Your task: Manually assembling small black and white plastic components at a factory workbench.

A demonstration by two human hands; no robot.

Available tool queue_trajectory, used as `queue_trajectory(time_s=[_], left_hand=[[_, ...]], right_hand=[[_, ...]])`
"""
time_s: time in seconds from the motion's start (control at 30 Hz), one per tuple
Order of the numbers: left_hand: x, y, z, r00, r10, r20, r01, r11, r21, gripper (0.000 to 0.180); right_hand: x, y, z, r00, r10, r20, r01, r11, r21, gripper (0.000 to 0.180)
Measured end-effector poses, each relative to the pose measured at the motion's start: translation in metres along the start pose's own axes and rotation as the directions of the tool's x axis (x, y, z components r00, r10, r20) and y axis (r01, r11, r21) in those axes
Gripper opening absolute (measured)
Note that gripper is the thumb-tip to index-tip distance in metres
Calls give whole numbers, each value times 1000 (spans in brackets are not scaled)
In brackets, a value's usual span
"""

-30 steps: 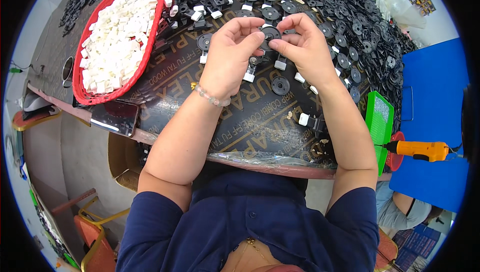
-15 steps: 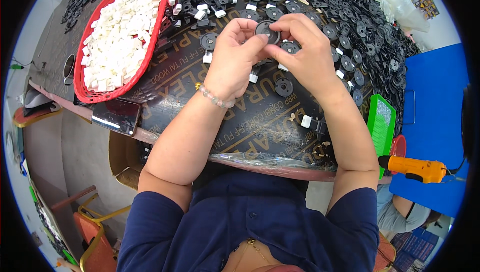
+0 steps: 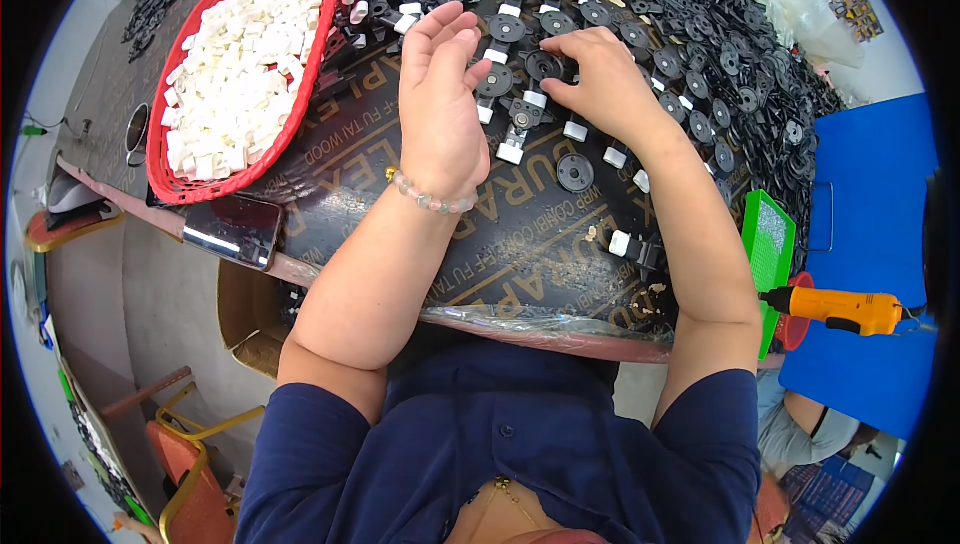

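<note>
My left hand (image 3: 440, 104) is raised over the table, fingers apart and slightly curled, with nothing in it. My right hand (image 3: 612, 84) hovers to its right, thumb and index finger spread at the edge of a black round disc (image 3: 543, 66). Whether the fingertips touch that disc I cannot tell. Between the hands lie black disc-shaped parts (image 3: 495, 81) with white blocks. Just below them is a black piece with white ends (image 3: 522, 116). A single black disc (image 3: 575, 173) lies nearer to me, and a black part with a white tip (image 3: 640, 248) rests by my right forearm.
At the left stands a red basket (image 3: 328, 64) of white blocks, with a phone (image 3: 232, 232) below it. Black parts are heaped (image 3: 770, 94) at the far right. A green tray (image 3: 762, 274) and an orange electric screwdriver (image 3: 840, 310) are at the right table edge.
Both hands were holding a black disc together. My left hand has let go and moved up and left, opening. The disc is lower, among the parts, beside my right hand's spread fingers.
</note>
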State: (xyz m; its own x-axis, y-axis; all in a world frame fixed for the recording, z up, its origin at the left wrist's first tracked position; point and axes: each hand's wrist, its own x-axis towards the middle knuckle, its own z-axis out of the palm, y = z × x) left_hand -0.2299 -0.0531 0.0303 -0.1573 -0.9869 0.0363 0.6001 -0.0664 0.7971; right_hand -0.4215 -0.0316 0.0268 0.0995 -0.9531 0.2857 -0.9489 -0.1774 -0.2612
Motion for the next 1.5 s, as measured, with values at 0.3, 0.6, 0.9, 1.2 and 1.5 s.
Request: queue_trajectory(time_s=[0.3,0.6,0.9,1.2,1.5], left_hand=[[-2,-1,1,1000,1,6,-1,1000,1,37],[-2,-2,1,1000,-4,17,4,1000,-9,37],[-3,-2,1,1000,-3,26,3,1000,-9,36],[-4,-3,1,999,-10,32,10,1000,-5,36],[-5,-4,2,999,-20,39,20,1000,14,37]], right_hand=[[6,6,1,998,0,65,2,1000,-25,43],[7,2,0,996,30,87,-26,999,-48,44],[7,-2,-2,993,49,107,-45,998,-36,43],[7,3,0,991,35,130,-31,999,-32,46],[7,14,9,998,-30,56,31,999,-10,45]])
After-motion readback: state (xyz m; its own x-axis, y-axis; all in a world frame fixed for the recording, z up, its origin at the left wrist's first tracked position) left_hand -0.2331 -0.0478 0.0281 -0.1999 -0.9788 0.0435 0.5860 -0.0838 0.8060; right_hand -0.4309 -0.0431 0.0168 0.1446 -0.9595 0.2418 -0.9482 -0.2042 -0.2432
